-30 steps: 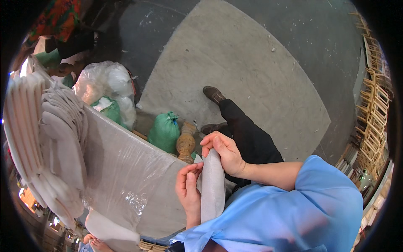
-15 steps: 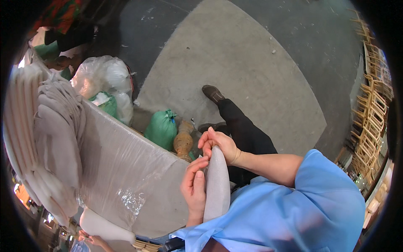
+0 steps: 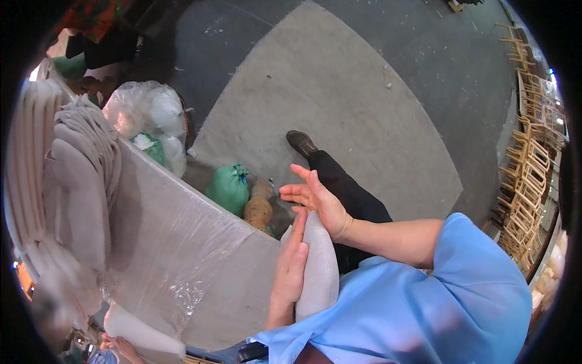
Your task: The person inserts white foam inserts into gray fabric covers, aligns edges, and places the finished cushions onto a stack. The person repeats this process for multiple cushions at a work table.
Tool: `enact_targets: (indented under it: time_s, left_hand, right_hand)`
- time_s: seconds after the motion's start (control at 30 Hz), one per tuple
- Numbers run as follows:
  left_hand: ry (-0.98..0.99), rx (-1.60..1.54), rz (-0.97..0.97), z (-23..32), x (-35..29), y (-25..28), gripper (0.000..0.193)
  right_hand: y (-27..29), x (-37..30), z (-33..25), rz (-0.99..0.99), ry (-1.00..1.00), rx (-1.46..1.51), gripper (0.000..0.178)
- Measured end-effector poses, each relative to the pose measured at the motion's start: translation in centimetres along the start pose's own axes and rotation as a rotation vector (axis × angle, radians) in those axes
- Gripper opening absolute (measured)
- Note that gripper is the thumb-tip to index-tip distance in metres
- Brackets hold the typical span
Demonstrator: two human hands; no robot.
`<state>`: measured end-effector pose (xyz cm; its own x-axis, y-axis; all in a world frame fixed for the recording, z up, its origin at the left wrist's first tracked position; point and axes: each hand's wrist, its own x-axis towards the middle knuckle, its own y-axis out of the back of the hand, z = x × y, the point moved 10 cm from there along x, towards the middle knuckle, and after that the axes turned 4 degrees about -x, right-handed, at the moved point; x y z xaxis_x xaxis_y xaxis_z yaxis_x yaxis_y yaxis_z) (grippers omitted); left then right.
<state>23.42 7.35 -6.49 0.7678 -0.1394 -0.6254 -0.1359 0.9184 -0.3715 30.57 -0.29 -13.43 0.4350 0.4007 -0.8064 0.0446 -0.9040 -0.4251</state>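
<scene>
Grey cushion [image 3: 321, 270] sits between the hands [image 3: 290, 273], left along its side, right by its tip, fingers extended

The bare right forearm [image 3: 394, 241] runs leftward to the right hand [image 3: 326, 207], its fingers [image 3: 295, 191] extended and spread; the left hand [image 3: 292, 261] points away from the body (fingers nearly straight, close together), tips just beside the right hand

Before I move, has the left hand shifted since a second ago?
Yes: the left hand has moved rightward in the view, judged against the tied green sack.
</scene>
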Motion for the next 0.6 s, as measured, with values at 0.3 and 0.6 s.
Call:
enact_targets:
  time_s: [0.3,0.6]
  left_hand:
    - [-0.009,0.154,0.075,1.6,0.4,-0.2,0.064]
    - [0.034,0.204,0.214,-0.9,0.1,1.2,0.057]
  right_hand:
    - [-0.3,1.5,3.7,-0.170,-0.205,0.121,0.093]
    - [1.1,1.4,0.9,-0.236,-0.213,-0.394,0.083]
